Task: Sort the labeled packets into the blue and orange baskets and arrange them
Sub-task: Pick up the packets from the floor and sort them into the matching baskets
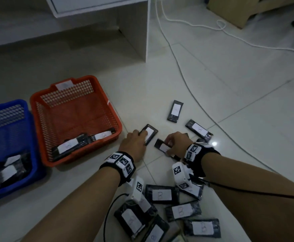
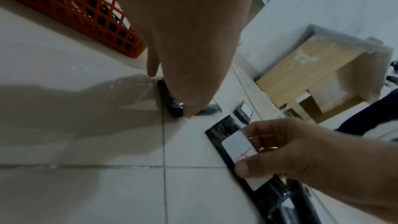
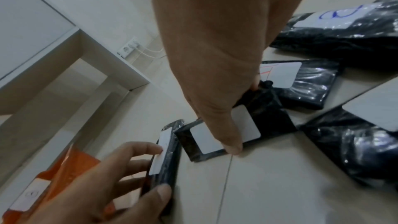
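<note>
Black packets with white labels lie on the tiled floor. My left hand [image 1: 141,137] grips one packet [image 1: 150,133] by its edges, tipped up on its side beside the orange basket [image 1: 38,102]; the right wrist view shows its label [image 3: 163,151] between fingers and thumb. My right hand [image 1: 169,145] pinches a second packet [image 1: 161,145] lying flat, thumb on its near edge [image 3: 233,148]. The blue basket [image 1: 27,109] stands left of the orange one. Both baskets hold packets at their near ends.
Two loose packets [image 1: 175,110] [image 1: 198,131] lie beyond my right hand. A pile of several packets [image 1: 162,194] sits under my forearms. A white desk leg [image 1: 147,32] stands behind, cables [image 1: 186,81] cross the floor, and a cardboard box [image 1: 233,7] is at the far right.
</note>
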